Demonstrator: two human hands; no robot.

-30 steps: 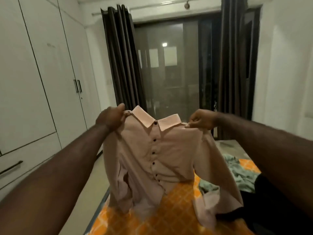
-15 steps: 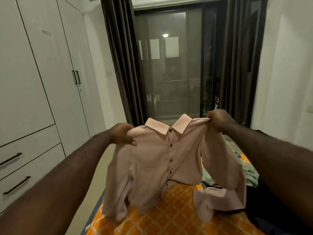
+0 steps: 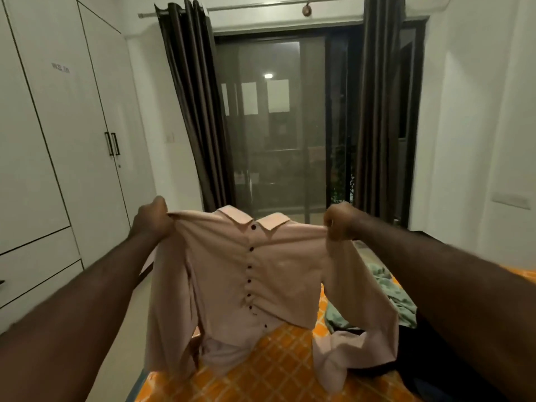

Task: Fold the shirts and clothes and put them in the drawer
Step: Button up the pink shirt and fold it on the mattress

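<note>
I hold a pale pink button-up shirt (image 3: 278, 271) up in the air over the bed, its front facing me and its collar at the top. My left hand (image 3: 153, 219) grips the shirt's left shoulder and my right hand (image 3: 340, 220) grips its right shoulder, stretching the shoulders wide apart. Both sleeves hang down, and the hem and right cuff touch the orange patterned bedsheet (image 3: 275, 369). White wardrobe drawers (image 3: 37, 274) are at the left edge, closed.
A crumpled green garment (image 3: 388, 297) and a dark garment (image 3: 377, 369) lie on the bed behind the shirt's right sleeve. A tall white wardrobe (image 3: 72, 140) lines the left wall. Dark curtains (image 3: 194, 111) frame a glass door straight ahead. A strip of floor runs between bed and wardrobe.
My hands have spread farther apart along the shirt's shoulders, pulling it taut and level. The shirt now hangs straighter, and the view has tilted upward.
</note>
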